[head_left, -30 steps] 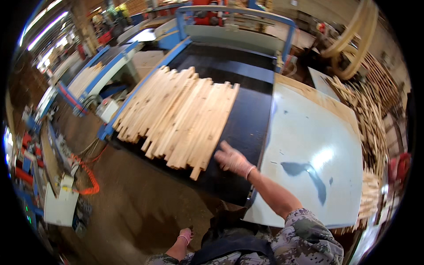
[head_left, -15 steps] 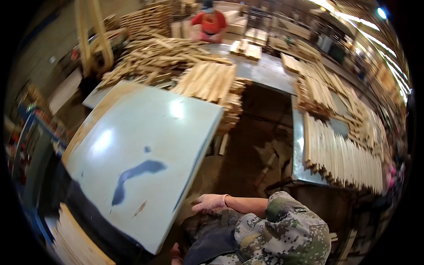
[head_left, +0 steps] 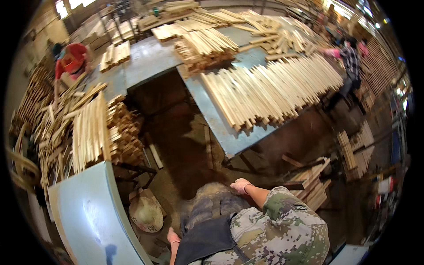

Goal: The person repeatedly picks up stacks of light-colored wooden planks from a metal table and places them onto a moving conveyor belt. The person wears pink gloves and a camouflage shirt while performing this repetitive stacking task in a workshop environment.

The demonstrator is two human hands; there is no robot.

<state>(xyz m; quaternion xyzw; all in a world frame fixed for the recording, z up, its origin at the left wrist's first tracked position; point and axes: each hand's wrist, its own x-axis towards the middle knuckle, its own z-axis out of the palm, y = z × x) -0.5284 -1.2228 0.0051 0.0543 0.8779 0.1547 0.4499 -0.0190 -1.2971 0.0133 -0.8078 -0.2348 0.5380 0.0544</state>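
My right hand [head_left: 241,186], in a pale pinkish glove, hangs in front of my body, right of a dark apron [head_left: 214,201]. Its fingers are loosely curled and partly apart, and it holds nothing I can see. Low down, my left hand [head_left: 174,236], also gloved, hangs beside the apron's left edge with its fingers pointing forward and nothing visible in it. The pale blue tabletop [head_left: 81,207] is on the left, apart from my left hand. Beyond my right hand is a metal table [head_left: 238,143] bearing a long row of light wooden strips [head_left: 269,90].
A stack of wooden strips [head_left: 90,132] stands behind the blue tabletop. A round, pale-topped object [head_left: 146,214] sits on the floor at left. A person in red [head_left: 71,62] is at far left, another in a checked shirt [head_left: 351,62] at far right. Loose boards [head_left: 309,187] lie at right.
My view has swung right: the blue tabletop has slid to the lower left and the metal table with its strips is now central. My right hand has moved outward, away from the tabletop.
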